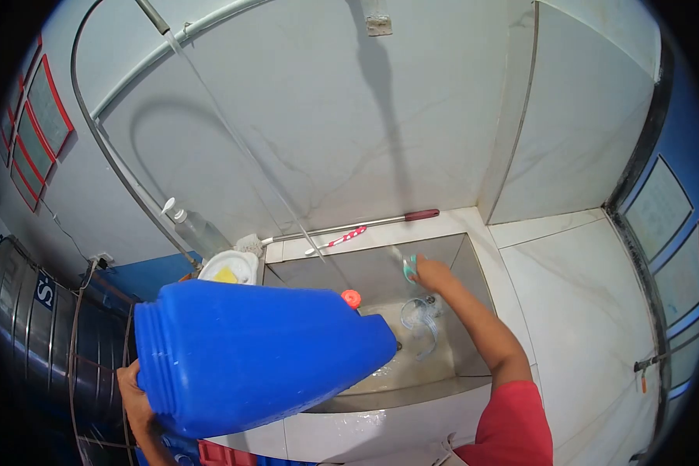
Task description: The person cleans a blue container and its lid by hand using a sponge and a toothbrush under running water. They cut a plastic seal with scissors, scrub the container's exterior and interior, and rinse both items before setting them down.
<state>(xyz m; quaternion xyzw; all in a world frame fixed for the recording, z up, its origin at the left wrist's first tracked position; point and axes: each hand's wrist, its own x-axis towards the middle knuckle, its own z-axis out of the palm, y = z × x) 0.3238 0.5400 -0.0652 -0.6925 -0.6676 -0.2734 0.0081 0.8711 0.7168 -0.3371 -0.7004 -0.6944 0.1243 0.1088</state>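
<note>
A large blue plastic jug (264, 349) lies tilted over the sink, its ridged end at the left and its narrow end over the basin. My left hand (136, 400) grips the ridged end from below; part of the fingers is hidden behind it. Over the back right of the sink (478, 287), my right hand (431, 274) is closed around a small teal-and-white thing (409, 269), which I cannot make out exactly. A round orange-red cap-like piece (352, 299) shows at the jug's upper edge. A pale blue loop (421, 326) lies in the basin.
Water streams from a tap pipe (154, 17) towards the sink. On the back ledge lie a red-and-white brush (338, 241) and a long-handled brush (380, 222). A pump bottle (198, 231) and a white tub (229, 266) with a yellow sponge stand left. A dark tank (46, 334) is further left.
</note>
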